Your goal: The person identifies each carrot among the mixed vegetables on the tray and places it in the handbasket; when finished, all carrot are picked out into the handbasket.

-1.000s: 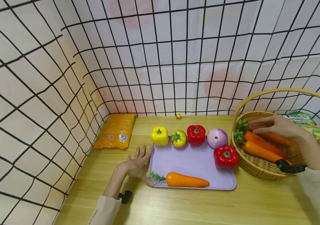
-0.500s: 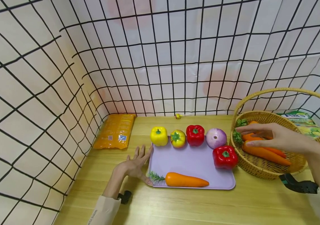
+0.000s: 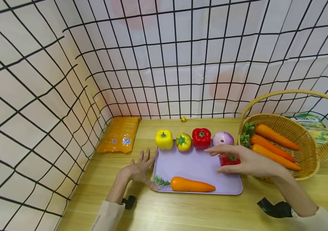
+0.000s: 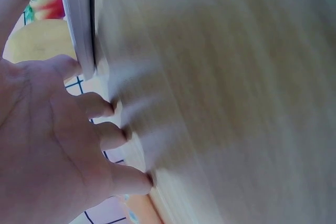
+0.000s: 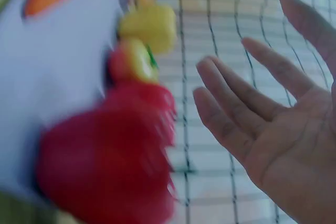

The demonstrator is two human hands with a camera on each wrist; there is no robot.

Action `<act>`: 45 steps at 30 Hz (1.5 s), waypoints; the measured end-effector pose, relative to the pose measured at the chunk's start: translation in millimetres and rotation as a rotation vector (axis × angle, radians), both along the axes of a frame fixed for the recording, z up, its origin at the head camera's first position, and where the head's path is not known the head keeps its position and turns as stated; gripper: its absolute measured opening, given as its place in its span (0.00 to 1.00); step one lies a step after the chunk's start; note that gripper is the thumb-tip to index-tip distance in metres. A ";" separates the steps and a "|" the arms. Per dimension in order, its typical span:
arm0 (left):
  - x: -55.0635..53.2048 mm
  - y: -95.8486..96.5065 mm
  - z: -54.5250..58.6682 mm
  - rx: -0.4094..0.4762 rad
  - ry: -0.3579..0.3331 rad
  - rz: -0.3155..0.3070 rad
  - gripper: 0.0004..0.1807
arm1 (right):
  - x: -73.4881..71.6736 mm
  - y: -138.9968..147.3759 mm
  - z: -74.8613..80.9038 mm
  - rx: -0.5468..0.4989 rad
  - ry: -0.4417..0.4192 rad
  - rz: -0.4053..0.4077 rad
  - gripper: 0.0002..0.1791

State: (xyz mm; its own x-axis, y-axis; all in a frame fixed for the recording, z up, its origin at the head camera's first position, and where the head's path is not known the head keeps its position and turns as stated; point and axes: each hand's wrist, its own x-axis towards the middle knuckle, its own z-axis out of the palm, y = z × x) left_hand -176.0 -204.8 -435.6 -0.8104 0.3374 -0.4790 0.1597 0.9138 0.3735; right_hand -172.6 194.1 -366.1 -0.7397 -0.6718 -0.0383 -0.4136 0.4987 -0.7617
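My left hand [image 3: 138, 170] rests with spread fingers at the left edge of a lilac tray [image 3: 187, 163], fingertips on the table and thumb at the front corner. My right hand [image 3: 244, 158], fingers extended and holding nothing, hovers over the tray's right side and partly hides a red bell pepper [image 3: 228, 163]. Along the tray's back edge stand a yellow bell pepper [image 3: 164, 140], a red-and-yellow tomato-like fruit [image 3: 183, 142], another red bell pepper [image 3: 201, 139] and a purple onion [image 3: 222, 138]. A carrot [image 3: 191, 184] with green leaves lies along the front edge.
To the right stands a wicker basket [image 3: 311, 150] with a tall handle, holding 3 carrots [image 3: 273, 149]. Behind it lies a green packet [image 3: 311, 123]. An orange packet [image 3: 119, 134] is at the back left, and a lollipop [image 3: 183, 119] lies near the grid-patterned wall [image 3: 192, 64].
My right hand has left the basket and moved leftward over the tray, uncovering the carrots in the basket. My left hand has stayed in place.
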 end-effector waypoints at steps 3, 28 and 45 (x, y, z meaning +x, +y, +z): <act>-0.2 -0.1 -0.3 0.002 -0.008 0.006 0.79 | 1.1 -21.4 -13.8 -0.057 -0.038 0.033 0.29; -0.1 0.9 0.3 0.004 -0.010 0.010 0.79 | 4.0 -105.4 -80.4 -0.155 -0.226 0.069 0.26; -0.3 0.6 -1.0 0.014 0.000 0.009 0.79 | 5.2 -108.9 -78.9 -0.100 -0.216 0.065 0.25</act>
State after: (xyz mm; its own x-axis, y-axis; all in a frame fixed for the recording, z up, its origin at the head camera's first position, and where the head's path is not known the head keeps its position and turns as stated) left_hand -176.3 -204.3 -436.6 -0.8131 0.3371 -0.4746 0.1516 0.9098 0.3864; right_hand -167.4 85.2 -445.0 -0.6764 -0.7263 -0.1220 -0.2646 0.3942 -0.8801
